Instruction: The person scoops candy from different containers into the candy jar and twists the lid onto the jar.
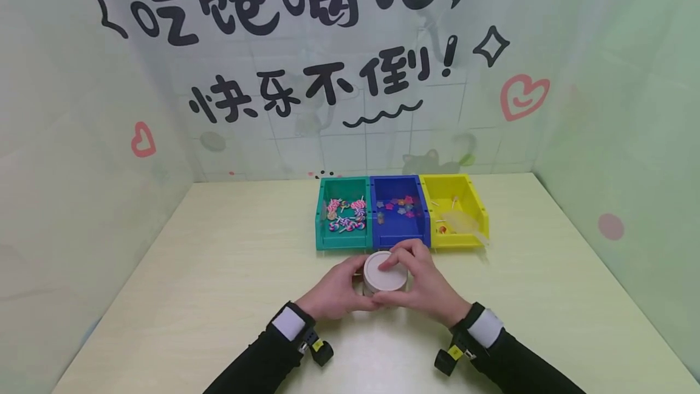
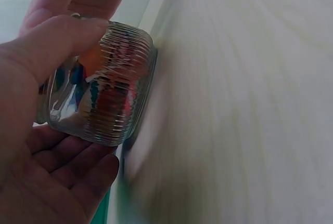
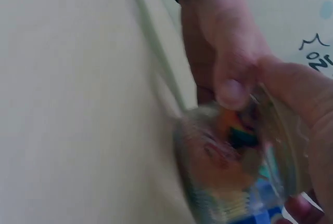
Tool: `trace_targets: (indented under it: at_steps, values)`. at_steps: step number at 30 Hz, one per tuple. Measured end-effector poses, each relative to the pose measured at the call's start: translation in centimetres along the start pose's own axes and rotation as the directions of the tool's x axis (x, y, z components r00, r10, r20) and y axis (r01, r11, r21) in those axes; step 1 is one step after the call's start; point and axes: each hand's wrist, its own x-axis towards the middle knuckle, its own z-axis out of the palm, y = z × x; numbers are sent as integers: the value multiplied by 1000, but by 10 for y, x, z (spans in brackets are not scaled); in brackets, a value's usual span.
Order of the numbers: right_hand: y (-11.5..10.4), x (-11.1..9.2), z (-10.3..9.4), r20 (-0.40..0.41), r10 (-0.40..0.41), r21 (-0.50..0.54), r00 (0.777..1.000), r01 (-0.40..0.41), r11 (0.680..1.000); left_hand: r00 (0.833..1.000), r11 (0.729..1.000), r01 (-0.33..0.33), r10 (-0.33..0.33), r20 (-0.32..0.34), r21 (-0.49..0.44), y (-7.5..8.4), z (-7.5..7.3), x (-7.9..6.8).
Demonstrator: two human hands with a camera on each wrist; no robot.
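Note:
A small clear ribbed jar point(image 2: 112, 89) stands upright at the middle of the table, with a white lid point(image 1: 385, 271) on its top. Colourful little pieces show through its wall, too blurred to tell apart. My left hand point(image 1: 341, 287) grips the jar body from the left, thumb along its near side. From the right, my right hand point(image 1: 426, 281) holds the lid, a finger bent over its top and the thumb at the near edge. In the right wrist view the jar point(image 3: 218, 156) is blurred beside the right hand point(image 3: 317, 99).
Behind the hands stand three joined bins: a green bin point(image 1: 343, 242) with striped lollipop charms, a blue bin point(image 1: 401, 237) with small flower-like pieces, and a yellow bin point(image 1: 473, 205) with a few bits and a clear film-like piece point(image 1: 462, 224). Printed curtains enclose the table point(image 1: 219, 272).

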Motion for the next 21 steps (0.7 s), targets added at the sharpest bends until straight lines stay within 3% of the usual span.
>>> trace_targets:
  at_steps: [5,10,14,21]
  values:
    - [-3,-2,7,-42,33,-13,999,-34,999,1000,1000,11,-11,-4,11,-1,1,0]
    - [-4,-4,-3,61,-31,-37,998,34,999,1000,1000,2,-2,1,-3,-3,1,1]
    - [-3,-3,-8,111,-59,5,992,59,998,1000,1000,-11,11,-3,-12,-4,1,1]
    - [-1,0,4,40,133,36,990,-135,990,1000,1000,2,-2,-6,-4,-3,1,1]
